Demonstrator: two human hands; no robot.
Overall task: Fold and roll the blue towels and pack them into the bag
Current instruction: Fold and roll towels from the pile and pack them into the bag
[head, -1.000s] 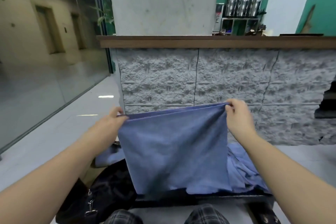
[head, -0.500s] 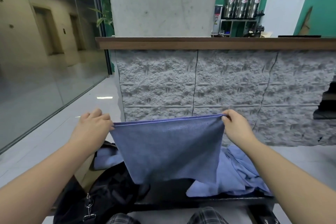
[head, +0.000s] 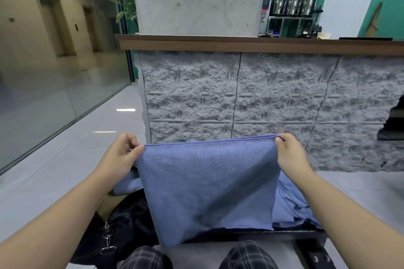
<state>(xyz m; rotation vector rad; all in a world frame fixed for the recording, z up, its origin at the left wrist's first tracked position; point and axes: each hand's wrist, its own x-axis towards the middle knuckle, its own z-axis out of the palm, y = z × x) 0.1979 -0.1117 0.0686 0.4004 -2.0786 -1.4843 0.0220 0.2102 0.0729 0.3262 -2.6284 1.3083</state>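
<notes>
The towel (head: 207,183) is hanging in front of the person, its top edge running level from 9 o'clock to 3 o'clock and its body dropping toward 6 o'clock. The left hand (head: 119,156) is pinching the top left corner, thumb and fingers pressed together on the cloth. The right hand (head: 289,155) is pinching the top right corner in the same way. The top edge is being held taut; the bottom edge is slanting, lower at 7 o'clock. The cloth is blue, soft-napped and doubled, showing a thin hemmed rim. Its lower part is hanging over the dark bench (head: 284,233). More blue towels (head: 290,203) are lying loose at 4 o'clock, behind it. The black bag (head: 124,227) is sitting at 7 o'clock, touching the towel's left side. Pale floor (head: 54,170) is lying open at 9 o'clock; a stone-faced counter (head: 251,98) is standing at 12 o'clock.
</notes>
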